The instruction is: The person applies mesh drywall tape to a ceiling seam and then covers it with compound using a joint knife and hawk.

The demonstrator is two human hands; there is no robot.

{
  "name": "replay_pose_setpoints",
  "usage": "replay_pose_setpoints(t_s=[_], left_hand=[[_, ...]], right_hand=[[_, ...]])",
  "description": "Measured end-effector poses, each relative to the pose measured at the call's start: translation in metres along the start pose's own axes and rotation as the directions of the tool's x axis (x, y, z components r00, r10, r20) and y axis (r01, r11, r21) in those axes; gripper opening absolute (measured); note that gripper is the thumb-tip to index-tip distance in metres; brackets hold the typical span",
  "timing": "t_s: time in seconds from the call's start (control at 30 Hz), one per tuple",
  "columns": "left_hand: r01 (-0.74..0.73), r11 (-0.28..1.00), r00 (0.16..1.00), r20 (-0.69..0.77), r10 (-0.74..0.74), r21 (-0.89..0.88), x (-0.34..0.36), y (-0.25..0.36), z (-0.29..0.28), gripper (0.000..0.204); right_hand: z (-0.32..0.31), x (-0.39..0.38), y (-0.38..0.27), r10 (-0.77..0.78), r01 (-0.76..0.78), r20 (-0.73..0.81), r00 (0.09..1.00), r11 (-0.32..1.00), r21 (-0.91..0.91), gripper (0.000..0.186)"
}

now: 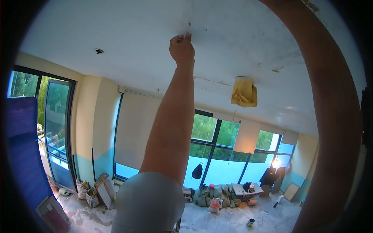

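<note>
- Left hand (182, 48): curled, up at the ceiling (136, 31); cannot tell whether grasping anything
- Right hand: out of view, cannot tell
- Yellow paper (244, 94): left hand's four o'clock

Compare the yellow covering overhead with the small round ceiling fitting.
The yellow covering is creased and hangs down; the round fitting sits nearly flat. The yellow covering looks larger than the round fitting. The round fitting shows dark parts; the covering is yellow. Both are on the ceiling.
</note>
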State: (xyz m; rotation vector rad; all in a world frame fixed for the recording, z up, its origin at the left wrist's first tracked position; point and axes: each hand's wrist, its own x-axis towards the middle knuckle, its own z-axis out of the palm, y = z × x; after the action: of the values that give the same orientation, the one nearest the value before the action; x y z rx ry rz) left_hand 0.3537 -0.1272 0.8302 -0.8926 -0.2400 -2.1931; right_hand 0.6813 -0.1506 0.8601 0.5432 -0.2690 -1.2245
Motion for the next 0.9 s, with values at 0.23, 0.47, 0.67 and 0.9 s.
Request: replay_pose_setpoints(t_s=[0.23,0.47,0.67,0.9], left_hand=[[-0.014,0.999,1.000,-0.006,0.014,0.044,0.002,0.014,-0.006,0.032],[-0.030,0.996,1.000,0.002,0.030,0.080,-0.001,0.013,-0.002,0.032],[0.006,0.996,1.000,0.013,-0.007,0.088,-0.006,0.016,-0.003,0.033],[-0.066,0.972,0.998,-0.001,0.068,0.226,-0.005,0.019,-0.003,0.033]], right_hand=[[-0.003,0.009,-0.001,0.079,-0.081,0.035,0.996,0.996,0.048,0.013],[-0.007,0.013,0.001,0.105,-0.111,0.078,0.991,0.991,0.077,0.016],[-0.008,0.014,0.003,0.126,-0.135,0.080,0.989,0.984,0.118,0.015],[-0.006,0.010,0.004,0.099,-0.107,0.105,0.990,0.992,0.072,0.013]])
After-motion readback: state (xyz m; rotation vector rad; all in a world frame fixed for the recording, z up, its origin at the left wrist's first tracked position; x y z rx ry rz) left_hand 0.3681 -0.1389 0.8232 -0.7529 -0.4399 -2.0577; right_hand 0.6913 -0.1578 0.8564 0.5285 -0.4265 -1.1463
